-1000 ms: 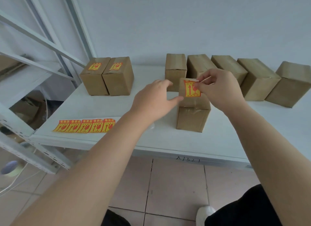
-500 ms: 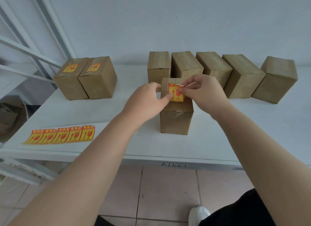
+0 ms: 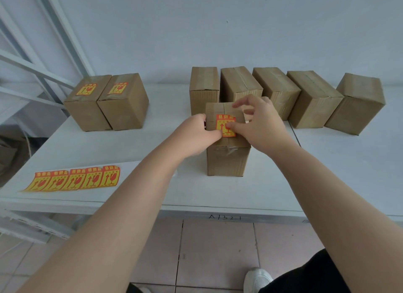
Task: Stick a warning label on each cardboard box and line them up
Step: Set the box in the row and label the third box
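Observation:
A cardboard box (image 3: 226,159) stands upright on the white table (image 3: 327,172), in front of the others. An orange and yellow warning label (image 3: 224,123) lies flat on its top. My left hand (image 3: 196,135) holds the box's left side, thumb near the label's lower edge. My right hand (image 3: 261,126) presses the label with its thumb, the other fingers spread above the box. Two labelled boxes (image 3: 106,102) stand side by side at the back left. Several unlabelled boxes (image 3: 290,96) stand in a row at the back right.
A strip of several warning labels (image 3: 74,180) lies near the table's front left edge. White metal shelving (image 3: 43,74) rises at the left. The wall stands right behind the boxes. My shoe (image 3: 257,279) rests on the tiled floor below.
The label was held above the box between my fingers; now it lies flat on the box top. My right fingers have spread open and my left hand has closed on the box's side.

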